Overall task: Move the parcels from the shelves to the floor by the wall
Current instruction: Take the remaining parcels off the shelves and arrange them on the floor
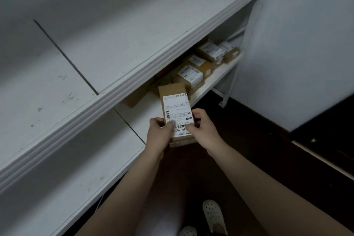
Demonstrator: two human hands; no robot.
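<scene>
Well, from my seat the nearest thing is a white perforated shoe (212,214) on the dark floor (239,140), then two bare forearms reaching out. Past them the left hand (160,132) and the right hand (203,126) are close together, both clamped on the near end of one brown parcel (176,105) – left thumb on top of the label, right fingers pinching the right edge. This parcel sits at the front lip of the lower shelf (141,109), its near end out over the floor; I cannot tell whether its far end rests on the board. Its long axis runs away from me into the shelf, with the label face up. Further in, a cluster of other parcels (189,74) lies along the same shelf toward the wall (306,44), while the upper shelf (134,34) shows bare board. I judge the job only partly done – one box is in hand and several are left to fetch. No parcel shows on the visible strip of floor by the wall.
</scene>
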